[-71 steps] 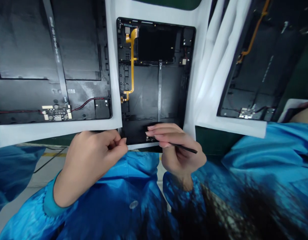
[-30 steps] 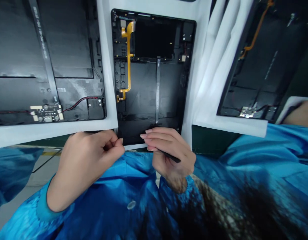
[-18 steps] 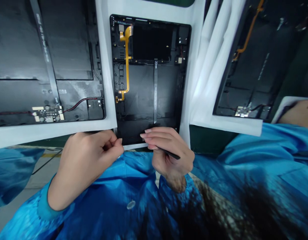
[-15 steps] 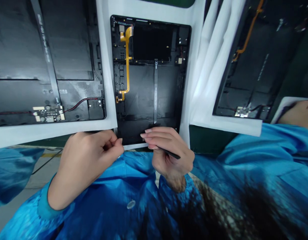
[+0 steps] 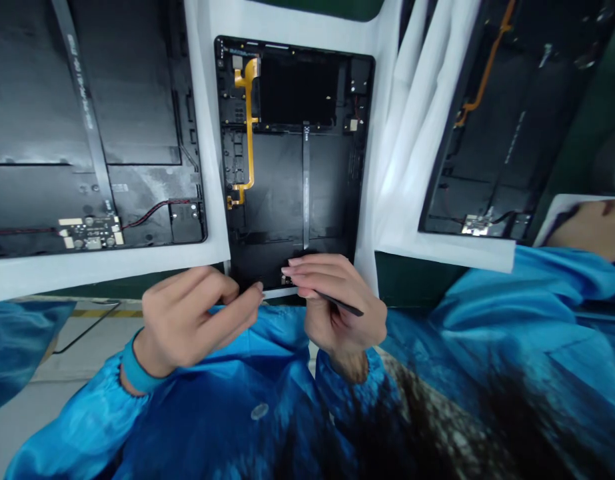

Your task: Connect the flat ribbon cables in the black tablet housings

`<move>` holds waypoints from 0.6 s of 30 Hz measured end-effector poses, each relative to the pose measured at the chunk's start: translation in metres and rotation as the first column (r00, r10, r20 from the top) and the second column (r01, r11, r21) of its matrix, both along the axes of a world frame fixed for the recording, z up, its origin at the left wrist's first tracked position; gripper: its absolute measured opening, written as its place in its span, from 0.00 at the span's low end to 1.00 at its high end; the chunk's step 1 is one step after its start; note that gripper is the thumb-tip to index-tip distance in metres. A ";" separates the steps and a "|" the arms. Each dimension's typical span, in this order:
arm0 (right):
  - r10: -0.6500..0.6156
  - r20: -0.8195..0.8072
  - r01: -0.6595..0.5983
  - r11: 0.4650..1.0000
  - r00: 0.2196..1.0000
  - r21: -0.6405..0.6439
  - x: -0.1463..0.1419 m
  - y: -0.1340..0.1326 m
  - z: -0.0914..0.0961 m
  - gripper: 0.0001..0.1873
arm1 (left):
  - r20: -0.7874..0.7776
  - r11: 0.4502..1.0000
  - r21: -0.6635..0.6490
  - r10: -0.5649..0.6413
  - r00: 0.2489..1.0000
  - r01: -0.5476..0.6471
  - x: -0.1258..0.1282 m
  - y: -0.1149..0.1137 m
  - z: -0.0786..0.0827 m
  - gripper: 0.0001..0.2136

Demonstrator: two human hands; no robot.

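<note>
Right hand (image 5: 337, 313) half-closed, holding thin black spudger (image 5: 350, 307).

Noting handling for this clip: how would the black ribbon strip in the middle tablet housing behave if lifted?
The black ribbon strip looks thin and flat, so it would probably flop rather than hold its shape. Being narrow, it likely weighs very little and could crease if bent sharply.

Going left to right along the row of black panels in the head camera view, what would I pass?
Black tablet housing with a red-and-black wire → white paper strip → central black tablet housing with a gold flex cable → folded white paper → tilted black tablet housing with an orange flex cable
</note>
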State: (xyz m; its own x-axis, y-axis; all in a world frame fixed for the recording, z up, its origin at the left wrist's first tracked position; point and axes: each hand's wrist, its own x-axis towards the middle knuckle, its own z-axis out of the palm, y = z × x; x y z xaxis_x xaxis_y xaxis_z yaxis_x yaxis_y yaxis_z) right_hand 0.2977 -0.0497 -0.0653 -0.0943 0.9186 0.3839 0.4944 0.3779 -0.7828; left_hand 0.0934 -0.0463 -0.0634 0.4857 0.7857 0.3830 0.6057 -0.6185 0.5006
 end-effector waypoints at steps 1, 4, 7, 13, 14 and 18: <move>0.002 0.009 -0.002 1.000 1.000 0.003 0.000 0.000 0.000 0.15 | -0.048 0.997 0.076 -0.003 0.999 0.007 0.000 0.000 -0.003 0.12; 0.001 0.030 -0.001 1.000 1.000 0.009 0.000 -0.001 -0.001 0.13 | -0.125 0.981 0.196 0.032 0.992 -0.007 0.002 0.002 -0.009 0.14; -0.007 0.036 0.006 1.000 0.999 0.018 0.000 -0.002 -0.002 0.13 | -0.162 0.980 0.199 0.038 0.986 -0.005 0.003 0.002 -0.011 0.13; 0.011 0.067 -0.013 0.999 0.998 0.040 -0.001 -0.006 -0.002 0.11 | -0.160 0.987 0.161 0.050 0.986 -0.024 0.005 -0.001 -0.011 0.13; 0.021 0.089 -0.026 0.998 0.996 0.056 -0.001 -0.008 -0.002 0.10 | -0.158 0.987 0.157 0.052 0.986 -0.026 0.006 -0.001 -0.011 0.13; 0.084 0.206 -0.108 0.988 0.975 0.108 0.001 -0.012 0.000 0.10 | -0.143 0.988 0.151 0.056 0.988 -0.035 0.008 0.000 -0.009 0.10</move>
